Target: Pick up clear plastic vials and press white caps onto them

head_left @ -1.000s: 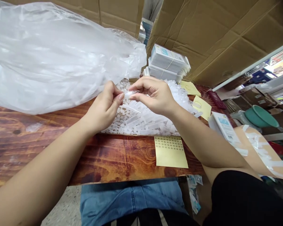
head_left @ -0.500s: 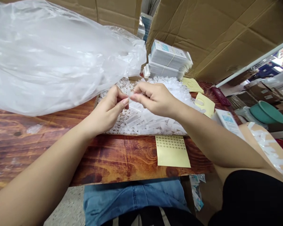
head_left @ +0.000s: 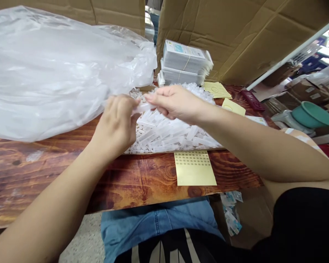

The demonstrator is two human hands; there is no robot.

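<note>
Between my two hands is a small translucent white plastic tube (head_left: 143, 107), slightly blurred. My left hand (head_left: 117, 122) pinches its left end, with the back of the hand turned up. The fingers of my right hand (head_left: 171, 102) are closed on its right end. Both hands are above a shallow cardboard tray (head_left: 164, 151) heaped with clear tubes (head_left: 170, 133) and small white caps (head_left: 137, 146). A yellow sticker sheet (head_left: 196, 170) lies on the wooden table just in front of the tray.
A large white plastic bag (head_left: 57, 76) bulges at the left. Banded stacks of cards (head_left: 185, 60) stand behind the tray. More yellow sheets (head_left: 216, 90) and a dark red object (head_left: 252, 100) lie at the right. Cardboard (head_left: 235, 40) rises at the back.
My left hand has turned over, its back now upward. The tube between my hands now shows more fully. The whole view has shifted slightly.
</note>
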